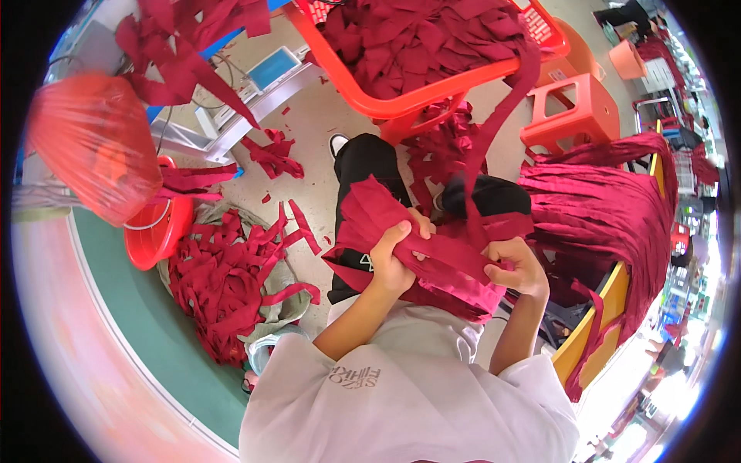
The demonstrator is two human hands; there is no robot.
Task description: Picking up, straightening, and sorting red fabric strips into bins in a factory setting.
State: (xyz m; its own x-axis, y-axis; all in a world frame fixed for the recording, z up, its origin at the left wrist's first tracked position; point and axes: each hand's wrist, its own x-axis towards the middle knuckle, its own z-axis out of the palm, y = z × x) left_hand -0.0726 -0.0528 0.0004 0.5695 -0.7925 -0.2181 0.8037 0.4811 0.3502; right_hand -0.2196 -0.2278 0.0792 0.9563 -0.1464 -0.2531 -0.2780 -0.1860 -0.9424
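Both my hands grip a bundle of dark red fabric strips [432,262] over my lap. My left hand [392,258] clutches the bundle's left part, fingers wrapped around it. My right hand [515,266] holds the right end, where one long strip [502,116] runs up to the orange basket [432,92] full of the same red pieces. I sit in a white shirt and black trousers.
A heap of red strips [224,285] lies on the floor at left beside an orange bucket [158,231] and an orange plastic bag [93,143]. An orange stool [571,112] stands at right. Many strips drape over a yellow rack [610,216].
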